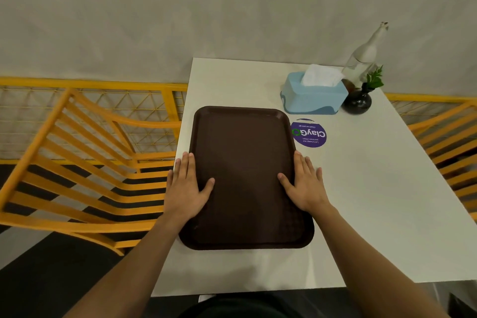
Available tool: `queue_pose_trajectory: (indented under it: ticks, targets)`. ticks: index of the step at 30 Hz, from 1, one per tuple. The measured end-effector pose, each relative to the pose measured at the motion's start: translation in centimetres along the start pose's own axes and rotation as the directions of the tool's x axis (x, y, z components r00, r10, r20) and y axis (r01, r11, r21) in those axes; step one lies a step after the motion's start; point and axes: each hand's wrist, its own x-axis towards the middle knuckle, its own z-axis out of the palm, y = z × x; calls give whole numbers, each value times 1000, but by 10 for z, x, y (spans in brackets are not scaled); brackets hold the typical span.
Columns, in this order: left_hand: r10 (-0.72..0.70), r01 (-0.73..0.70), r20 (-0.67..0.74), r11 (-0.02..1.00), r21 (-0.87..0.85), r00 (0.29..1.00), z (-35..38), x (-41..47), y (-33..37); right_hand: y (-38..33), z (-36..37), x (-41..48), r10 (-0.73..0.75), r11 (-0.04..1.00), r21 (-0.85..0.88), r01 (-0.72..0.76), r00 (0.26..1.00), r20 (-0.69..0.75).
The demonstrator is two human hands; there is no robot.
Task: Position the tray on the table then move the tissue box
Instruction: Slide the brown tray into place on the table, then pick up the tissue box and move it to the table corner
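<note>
The dark brown tray (245,173) looks like matt plastic with a fine grid texture, lying on a smooth white table (361,201) of dull sheen. The pale blue tissue box (313,99) appears smooth plastic with soft white paper tissue (321,76), beside a clear glass bottle (364,57), a glossy black vase (357,103) and painted yellow slatted chairs (85,162).

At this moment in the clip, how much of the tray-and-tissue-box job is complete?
The tray already lies flat on the table. The left hand and right hand rest open on its side rims, apparently settling it. The tissue box sits untouched at the far edge beside the vase; moving it remains.
</note>
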Motion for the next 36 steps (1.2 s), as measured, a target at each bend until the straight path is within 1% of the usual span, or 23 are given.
queue_pose_trajectory:
  ticks: [5, 8, 12, 15, 18, 21, 24, 27, 29, 31, 36]
  targets:
    - [1, 0, 3, 1000, -23, 1000, -2, 1, 1, -1, -4, 0, 1, 1000, 29, -1, 1000, 11]
    - [3, -2, 25, 997, -74, 1000, -7, 0, 2, -1, -9, -2, 12, 994, 106, -11, 1000, -4]
    - [20, -18, 14, 991, -130, 1000, -20, -4, 3, 7, -22, -9, 49, 950, 314, -6, 991, -128]
    - [66, -70, -32, 987, -147, 997, -28, 1, 18, 25, -32, -11, 105, 929, 370, -19, 971, -215]
    - [98, -112, -72, 969, -219, 993, -30, 10, 51, 45, -42, -6, 134, 910, 415, -22, 960, -244]
    - [156, -170, -70, 946, -276, 985, -28, 26, 93, 67, -55, 7, 126, 893, 451, -1, 961, -247]
    - [219, -224, -49, 926, -305, 974, -24, 49, 139, 90, -69, 32, 119, 868, 495, 30, 957, -266]
    - [252, -262, -73, 908, -327, 965, -19, 77, 184, 108, -83, 67, 123, 858, 512, 30, 957, -262]
    - [238, -256, -92, 903, -346, 967, -15, 98, 212, 118, -90, 94, 123, 859, 512, 28, 958, -259]
    - [194, -214, -91, 894, -393, 977, -10, 120, 240, 126, -98, 122, 118, 850, 524, 43, 956, -270]
    - [108, -151, -114, 859, -490, 988, 8, 167, 291, 139, -117, 182, 63, 821, 553, 144, 939, -339]
